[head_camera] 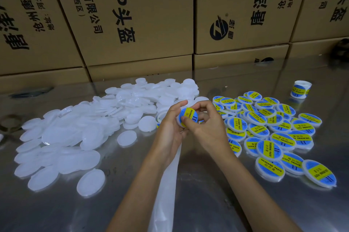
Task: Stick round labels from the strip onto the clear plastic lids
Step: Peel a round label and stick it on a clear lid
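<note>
My left hand point(171, 126) grips a clear lid with a blue and yellow round label point(188, 116) on its face. My right hand point(207, 122) curls over the same lid, its thumb on the label's lower edge and its fingers at the upper rim. A white backing strip point(166, 184) hangs from under my hands toward me. Plain clear lids point(79, 131) lie heaped on the left of the metal table point(207, 203). Labelled lids point(273, 133) are piled on the right.
A roll of labels point(300, 89) stands at the far right of the table. Stacked cardboard boxes point(143, 24) wall off the back. A tape ring point(10, 121) lies at the left edge.
</note>
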Available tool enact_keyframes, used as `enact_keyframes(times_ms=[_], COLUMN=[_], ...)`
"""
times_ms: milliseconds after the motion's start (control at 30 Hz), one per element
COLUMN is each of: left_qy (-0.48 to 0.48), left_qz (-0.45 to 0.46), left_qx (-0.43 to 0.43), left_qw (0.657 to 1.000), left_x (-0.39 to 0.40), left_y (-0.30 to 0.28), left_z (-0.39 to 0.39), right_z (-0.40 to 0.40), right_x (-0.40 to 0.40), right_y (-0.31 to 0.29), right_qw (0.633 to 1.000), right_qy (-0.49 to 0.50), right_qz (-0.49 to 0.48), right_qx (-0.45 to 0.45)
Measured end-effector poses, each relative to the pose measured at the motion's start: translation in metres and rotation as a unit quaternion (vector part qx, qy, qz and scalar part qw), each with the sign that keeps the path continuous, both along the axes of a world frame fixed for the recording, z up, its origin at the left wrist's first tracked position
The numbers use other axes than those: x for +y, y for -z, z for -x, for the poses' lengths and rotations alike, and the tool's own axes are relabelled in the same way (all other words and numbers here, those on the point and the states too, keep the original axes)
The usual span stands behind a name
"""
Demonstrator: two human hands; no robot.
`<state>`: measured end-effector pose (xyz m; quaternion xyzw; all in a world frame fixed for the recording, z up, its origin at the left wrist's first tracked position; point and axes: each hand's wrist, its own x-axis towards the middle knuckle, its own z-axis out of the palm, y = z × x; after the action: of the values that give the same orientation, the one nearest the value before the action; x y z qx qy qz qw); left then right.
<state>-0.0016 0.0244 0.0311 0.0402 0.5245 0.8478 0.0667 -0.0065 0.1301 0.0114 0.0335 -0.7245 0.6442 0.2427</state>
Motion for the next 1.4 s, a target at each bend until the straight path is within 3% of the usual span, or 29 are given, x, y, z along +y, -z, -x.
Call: enact_keyframes(times_ms=[200, 433, 500, 633, 700, 867, 967, 1100, 1233, 1400], left_qy=[0.012, 0.031, 0.034, 0.0, -0.027, -0.127, -0.183, -0.202, -0.183, -0.054], left_qz=[-0.104, -0.129, -0.098, 0.095, 0.144, 0.127, 0.109, 0.106, 0.129, 0.179], left_qx=[0.008, 0.007, 0.015, 0.081, 0.103, 0.078, 0.058, 0.056, 0.07, 0.083], left_qw=[0.995, 0.991, 0.995, 0.992, 0.984, 0.981, 0.975, 0.972, 0.972, 0.979], left_x=[-0.008, -0.008, -0.008, -0.011, -0.013, -0.014, -0.016, -0.016, -0.014, -0.011], left_y=[-0.005, -0.006, -0.004, 0.002, 0.004, 0.001, 0.003, 0.003, 0.002, -0.001], left_z=[0.001, 0.001, 0.002, 0.0, -0.001, -0.001, 0.001, 0.0, -0.001, -0.004], right_z=[0.0, -0.004, -0.003, 0.002, 0.003, 0.001, -0.002, -0.001, 0.0, 0.003], right_x=[0.001, 0.0, 0.001, 0.009, 0.012, 0.009, 0.004, 0.004, 0.01, 0.014], right_y=[0.008, 0.007, 0.008, 0.009, 0.009, 0.01, 0.012, 0.012, 0.01, 0.009], right_qw=[0.996, 0.986, 0.984, 0.981, 0.983, 0.994, 0.983, 0.975, 0.975, 0.973], right_qy=[0.045, 0.04, 0.057, 0.098, 0.098, 0.026, -0.022, -0.005, 0.04, 0.093], right_qz=[-0.08, -0.163, -0.167, -0.167, -0.157, -0.108, -0.183, -0.223, -0.219, -0.212], right_qx=[-0.018, 0.02, 0.027, 0.009, 0.004, 0.016, 0.008, -0.004, 0.006, -0.006])
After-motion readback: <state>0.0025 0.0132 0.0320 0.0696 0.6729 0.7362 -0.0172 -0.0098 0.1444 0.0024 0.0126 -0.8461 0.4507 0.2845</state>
